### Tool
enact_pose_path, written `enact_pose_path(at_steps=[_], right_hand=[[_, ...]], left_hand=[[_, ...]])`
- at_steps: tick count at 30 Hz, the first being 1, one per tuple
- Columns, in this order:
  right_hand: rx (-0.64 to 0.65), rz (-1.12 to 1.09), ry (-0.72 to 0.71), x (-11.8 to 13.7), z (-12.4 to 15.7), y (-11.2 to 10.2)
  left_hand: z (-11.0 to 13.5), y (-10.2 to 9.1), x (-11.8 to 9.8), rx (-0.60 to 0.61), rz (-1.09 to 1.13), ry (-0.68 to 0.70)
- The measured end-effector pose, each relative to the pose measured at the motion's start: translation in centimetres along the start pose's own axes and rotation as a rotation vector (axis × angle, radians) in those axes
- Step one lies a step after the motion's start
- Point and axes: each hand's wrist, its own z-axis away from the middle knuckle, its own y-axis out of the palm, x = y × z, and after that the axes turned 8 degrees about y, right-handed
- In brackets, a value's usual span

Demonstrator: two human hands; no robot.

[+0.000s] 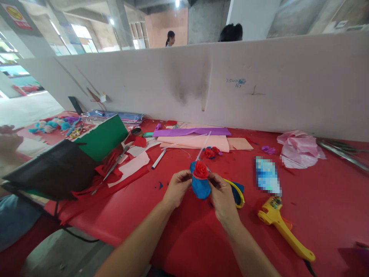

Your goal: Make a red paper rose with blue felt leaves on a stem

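Note:
Both my hands hold a paper flower (200, 170) with a red rolled centre and a blue outer wrap, just above the red table (178, 231). My left hand (176, 188) pinches the blue wrap from the left. From the right, my right hand (221, 196) pinches it with closed fingers. A thin white stick (203, 146) runs up and back from the flower. Under my right hand lie yellow-handled scissors (239, 192) on a blue paper scrap.
A yellow glue gun (284, 227) lies at right, near a blurred-out object (268, 175). Pink and purple paper sheets (196, 138), a small red flower (210, 153) and crumpled pink paper (300, 148) lie further back. Black and green sheets (72, 161) stand at left. A white partition (230, 80) backs the table.

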Motion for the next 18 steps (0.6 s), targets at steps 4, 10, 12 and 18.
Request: enact_pose_path(at_steps=[4,10,12,18], right_hand=[[-0.030,0.118,-0.062,0.5,0.1,0.0],[-0.100,1.061,-0.313,1.7,1.3,-3.7],[-0.159,1.381,-0.333,1.3,1.9,-5.6],[-0.078,1.728,-0.258,-0.4,2.4,-8.0]], left_hand=[[-0.1,0.0,-0.5,-0.011,-0.002,0.044],[-0.2,-0.4,-1.2,0.006,-0.008,0.019],[-0.1,-0.9,-1.1,0.030,0.048,-0.026],[0.2,-2.9,-0.4,0.110,0.184,-0.175]])
